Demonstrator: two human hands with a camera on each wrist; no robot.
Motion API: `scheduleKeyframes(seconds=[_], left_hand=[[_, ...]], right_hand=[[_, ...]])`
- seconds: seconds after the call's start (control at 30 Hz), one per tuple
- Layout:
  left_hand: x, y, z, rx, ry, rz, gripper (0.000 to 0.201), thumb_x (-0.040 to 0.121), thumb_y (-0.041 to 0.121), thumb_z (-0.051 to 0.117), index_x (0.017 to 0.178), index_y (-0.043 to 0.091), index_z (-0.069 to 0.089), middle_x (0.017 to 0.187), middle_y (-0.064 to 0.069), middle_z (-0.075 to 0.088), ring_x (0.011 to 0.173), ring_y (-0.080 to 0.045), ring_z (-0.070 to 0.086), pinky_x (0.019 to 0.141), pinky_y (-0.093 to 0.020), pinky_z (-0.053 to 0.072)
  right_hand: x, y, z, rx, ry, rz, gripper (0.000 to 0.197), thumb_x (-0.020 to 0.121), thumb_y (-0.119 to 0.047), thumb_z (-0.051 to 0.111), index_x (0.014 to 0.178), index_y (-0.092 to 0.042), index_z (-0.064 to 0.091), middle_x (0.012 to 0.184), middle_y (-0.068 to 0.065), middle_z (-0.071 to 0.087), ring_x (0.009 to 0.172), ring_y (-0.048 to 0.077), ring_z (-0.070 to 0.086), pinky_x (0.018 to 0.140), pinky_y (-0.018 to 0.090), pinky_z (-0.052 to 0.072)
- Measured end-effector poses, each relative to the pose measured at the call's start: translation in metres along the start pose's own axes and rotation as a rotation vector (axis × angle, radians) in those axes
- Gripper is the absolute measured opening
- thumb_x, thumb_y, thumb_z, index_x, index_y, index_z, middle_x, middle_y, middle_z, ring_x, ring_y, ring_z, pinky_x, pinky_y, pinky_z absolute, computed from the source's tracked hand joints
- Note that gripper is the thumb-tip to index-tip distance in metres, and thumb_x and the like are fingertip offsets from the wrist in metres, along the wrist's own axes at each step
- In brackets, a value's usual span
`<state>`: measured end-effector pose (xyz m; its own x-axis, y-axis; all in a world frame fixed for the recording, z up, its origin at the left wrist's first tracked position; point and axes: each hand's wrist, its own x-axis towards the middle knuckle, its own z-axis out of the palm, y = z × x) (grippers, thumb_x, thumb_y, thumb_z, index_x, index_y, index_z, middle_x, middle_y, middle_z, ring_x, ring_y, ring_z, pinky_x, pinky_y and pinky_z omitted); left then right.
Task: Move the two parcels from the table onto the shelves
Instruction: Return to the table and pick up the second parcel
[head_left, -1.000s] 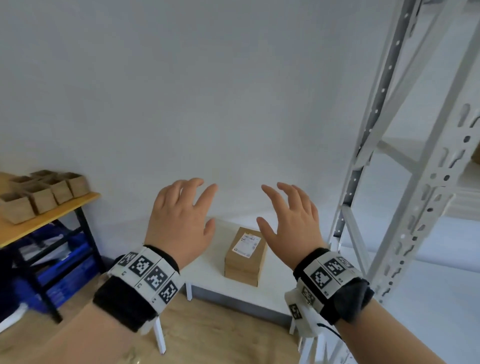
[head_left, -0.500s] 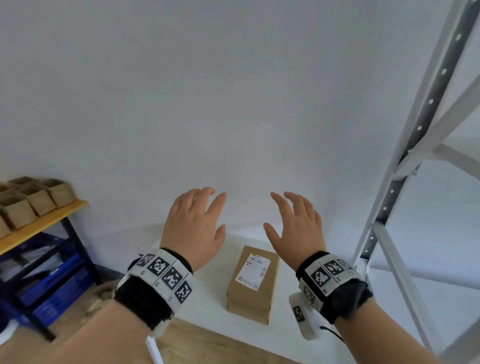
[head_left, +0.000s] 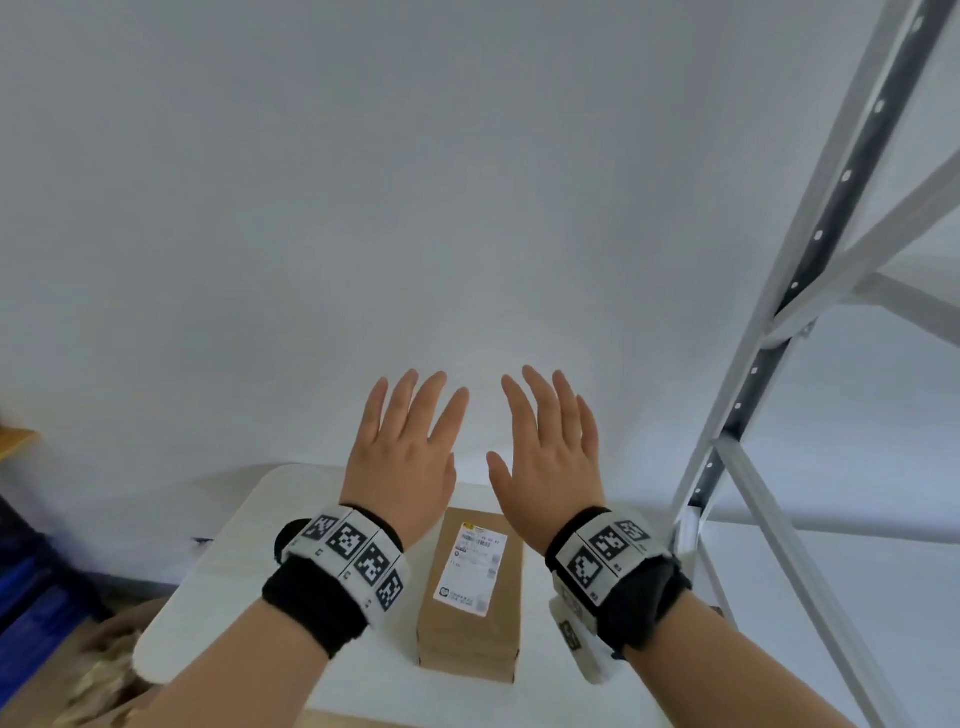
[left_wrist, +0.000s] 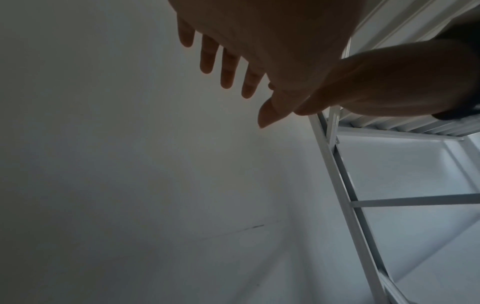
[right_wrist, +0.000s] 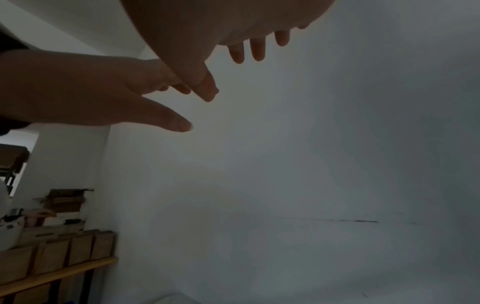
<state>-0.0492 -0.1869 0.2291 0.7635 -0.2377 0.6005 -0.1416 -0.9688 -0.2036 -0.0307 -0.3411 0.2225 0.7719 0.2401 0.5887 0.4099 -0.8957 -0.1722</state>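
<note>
One brown cardboard parcel (head_left: 470, 597) with a white label lies on the small white table (head_left: 228, 561) in the head view. Only this one parcel shows. My left hand (head_left: 402, 457) hovers above the table, left of the parcel's far end, fingers straight and spread, holding nothing. My right hand (head_left: 548, 457) hovers to the right of it in the same way, empty. Both palms face down, apart from the parcel. The white metal shelf frame (head_left: 769, 395) stands at the right. In the wrist views both hands (left_wrist: 259, 72) (right_wrist: 207, 61) show straight fingers against the wall.
A white wall fills the background. At the far left an orange-topped bench (right_wrist: 59, 273) carries several small brown boxes (right_wrist: 52, 253), with blue bins (head_left: 26, 587) under it. A shelf board (left_wrist: 402, 123) and cross braces of the rack show on the right.
The view has swung towards the table, so the parcel now lies centred between my hands. Both hands have drawn closer together and their fingers have straightened. The bench has slid out at the left.
</note>
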Motion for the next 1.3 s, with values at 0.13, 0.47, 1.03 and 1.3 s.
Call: scheduleKeyframes(seconds=[0.13,0.47,1.03,1.3], left_hand=[[0.002,-0.007,0.031,-0.024,-0.063,0.012,0.064,0.074,0.028,0.062,0.134,0.015,0.042,0.139,-0.013,0.046,0.129,-0.035,0.037,0.109,-0.051,0.015],[-0.042,-0.010,0.145,-0.108,-0.306,0.045,0.063,0.066,0.026,0.070,0.125,0.014,0.053,0.129,-0.013,0.056,0.120,-0.037,0.049,0.105,-0.051,0.018],[-0.097,0.003,0.237,-0.488,-0.705,-0.146,0.051,0.090,0.032,0.042,0.138,0.019,0.033,0.131,-0.009,0.049,0.106,-0.024,0.055,0.085,-0.039,0.050],[-0.104,0.005,0.246,-0.968,-0.817,-0.448,0.053,0.093,0.029,0.042,0.141,0.033,0.020,0.134,-0.004,0.047,0.085,-0.010,0.061,0.079,-0.031,0.052]], right_hand=[[0.001,0.007,0.027,-0.024,-0.061,0.039,0.071,0.082,-0.033,0.053,0.142,-0.019,0.018,0.152,0.006,0.024,0.141,0.025,0.006,0.112,0.042,0.004],[-0.042,0.034,0.120,-0.023,-0.440,0.265,0.068,0.091,-0.042,0.037,0.146,-0.023,0.001,0.157,0.001,0.002,0.144,0.023,-0.007,0.110,0.036,-0.011],[-0.107,0.061,0.200,0.308,-0.756,0.717,0.061,0.090,-0.032,0.043,0.143,-0.027,0.013,0.139,0.002,0.039,0.117,0.022,0.047,0.095,0.037,0.044],[-0.112,0.064,0.208,0.646,-0.691,0.937,0.052,0.090,-0.025,0.043,0.136,-0.036,0.023,0.124,0.000,0.050,0.088,0.012,0.058,0.068,0.026,0.048]])
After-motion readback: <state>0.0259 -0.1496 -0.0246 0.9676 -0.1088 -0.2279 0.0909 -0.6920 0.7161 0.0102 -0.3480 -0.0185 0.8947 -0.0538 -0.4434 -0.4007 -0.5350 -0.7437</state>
